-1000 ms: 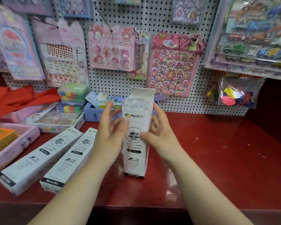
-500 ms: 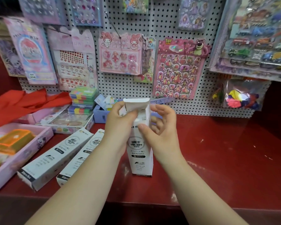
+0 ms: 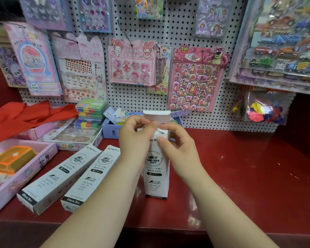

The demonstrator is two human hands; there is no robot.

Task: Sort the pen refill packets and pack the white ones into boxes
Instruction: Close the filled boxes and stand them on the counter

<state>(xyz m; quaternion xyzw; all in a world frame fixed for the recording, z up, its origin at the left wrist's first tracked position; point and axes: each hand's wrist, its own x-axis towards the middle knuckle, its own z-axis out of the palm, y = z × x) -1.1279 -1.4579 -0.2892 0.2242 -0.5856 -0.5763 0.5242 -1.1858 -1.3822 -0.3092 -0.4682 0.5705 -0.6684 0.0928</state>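
- Left hand first: what is it doing?
- Its fingers are curled in tight and pinch the top flap of the white box. The box stands upright between the two hands, with its foot on the red surface just below the wrists.
- And the right hand?
- Narrow as well. The thumb lies on the front face near the top, the other fingers wrap round the far side, and the forefinger is up at the flap's fold. Both hands hold the box; neither is free.
- So the step is closing it?
- That is my reading, or at least working the top end. The flap stands up and is not tucked in. I cannot tell whether white refill packets are inside, because the fingers hide the opening.
- How should it be done well?
- Let the right hand steady the body, since a tall box on a small foot tips easily. Fold any side tabs in first. Then bend the flap along its crease and slide its tongue behind the front wall. Go gently, because thin card probably buckles if the walls are squeezed.
- Where would it go afterwards?
- Two matching boxes lie flat side by side just left of the left forearm. A pink tray sits further left. Laying this box beside the pair looks sensible.
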